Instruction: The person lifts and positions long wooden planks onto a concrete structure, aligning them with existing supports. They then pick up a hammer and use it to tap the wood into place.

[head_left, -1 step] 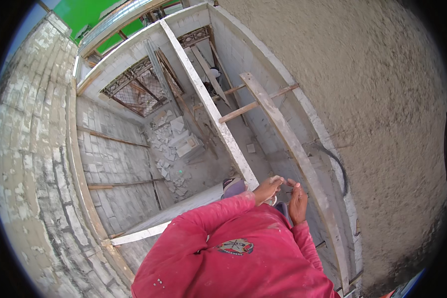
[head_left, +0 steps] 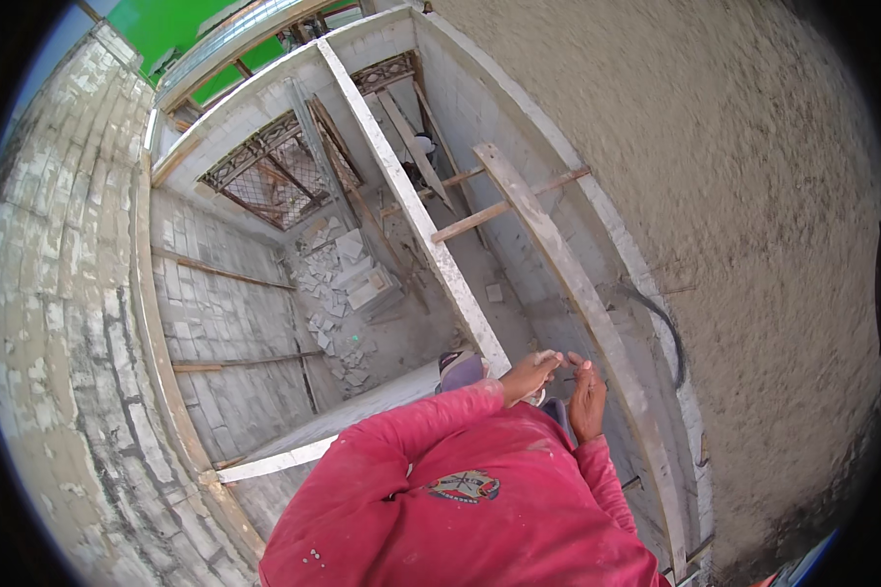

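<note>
Both hands are close together in front of my red, dust-marked shirt [head_left: 460, 528]. My left hand [head_left: 531, 378] reaches in from the left, its bent fingers pressed together and pointing at the other hand. Fingertips upward, my right hand [head_left: 586, 399] has its fingers curled in, a small gap from the left one. Anything between the fingers is too small to make out. Just beyond the left wrist, a grey-purple shoe [head_left: 460, 370] shows next to the end of a white beam [head_left: 460, 289].
Far below lies a room floor with broken tile pieces [head_left: 331, 284]. A long wooden plank [head_left: 582, 284] and a crosspiece [head_left: 472, 222] span the gap at right. A block wall [head_left: 69, 245] rises left, a rough plastered wall [head_left: 754, 196] right. A dark hose [head_left: 668, 328] hangs there.
The fingertips of my left hand have shifted very slightly down and to the right. Everything else looks the same.
</note>
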A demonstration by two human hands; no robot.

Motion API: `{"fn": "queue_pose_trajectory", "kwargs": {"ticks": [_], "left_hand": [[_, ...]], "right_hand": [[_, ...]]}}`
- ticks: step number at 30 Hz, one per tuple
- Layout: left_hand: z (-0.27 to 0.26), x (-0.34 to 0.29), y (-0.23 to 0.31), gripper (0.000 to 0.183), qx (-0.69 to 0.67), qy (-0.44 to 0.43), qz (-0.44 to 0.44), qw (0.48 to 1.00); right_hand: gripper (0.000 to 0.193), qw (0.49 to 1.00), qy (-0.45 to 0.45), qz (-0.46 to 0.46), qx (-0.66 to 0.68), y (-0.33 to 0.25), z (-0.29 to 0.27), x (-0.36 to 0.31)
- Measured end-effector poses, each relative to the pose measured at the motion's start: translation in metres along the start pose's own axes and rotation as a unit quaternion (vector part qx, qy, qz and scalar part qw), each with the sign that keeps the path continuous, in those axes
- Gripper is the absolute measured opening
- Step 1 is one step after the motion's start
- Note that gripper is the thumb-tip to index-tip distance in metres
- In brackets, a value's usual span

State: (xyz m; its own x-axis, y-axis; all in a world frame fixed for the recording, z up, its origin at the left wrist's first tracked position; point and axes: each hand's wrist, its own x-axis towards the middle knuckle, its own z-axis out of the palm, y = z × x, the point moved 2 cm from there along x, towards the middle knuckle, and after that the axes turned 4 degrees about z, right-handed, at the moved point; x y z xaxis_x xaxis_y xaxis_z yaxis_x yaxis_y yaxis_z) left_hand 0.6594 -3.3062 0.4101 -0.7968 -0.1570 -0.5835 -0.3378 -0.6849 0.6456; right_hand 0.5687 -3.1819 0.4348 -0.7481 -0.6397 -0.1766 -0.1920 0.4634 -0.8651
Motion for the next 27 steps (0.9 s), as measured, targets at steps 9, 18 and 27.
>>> {"fn": "queue_pose_trajectory", "kwargs": {"ticks": [9,18,27], "left_hand": [[-0.005,0.011,0.001,0.033,0.209,-0.146,0.102,0.962],[-0.01,0.023,-0.02,0.033,0.205,-0.177,0.188,0.944],[-0.071,0.029,0.034,0.042,0.209,-0.019,0.135,0.968]], "right_hand": [[0.053,0.993,-0.059,0.048,0.09,-0.006,0.007,0.014],[0.054,0.982,-0.133,0.108,0.073,-0.004,0.011,0.018],[0.053,0.994,-0.04,0.021,-0.099,0.046,0.001,0.017]]}}
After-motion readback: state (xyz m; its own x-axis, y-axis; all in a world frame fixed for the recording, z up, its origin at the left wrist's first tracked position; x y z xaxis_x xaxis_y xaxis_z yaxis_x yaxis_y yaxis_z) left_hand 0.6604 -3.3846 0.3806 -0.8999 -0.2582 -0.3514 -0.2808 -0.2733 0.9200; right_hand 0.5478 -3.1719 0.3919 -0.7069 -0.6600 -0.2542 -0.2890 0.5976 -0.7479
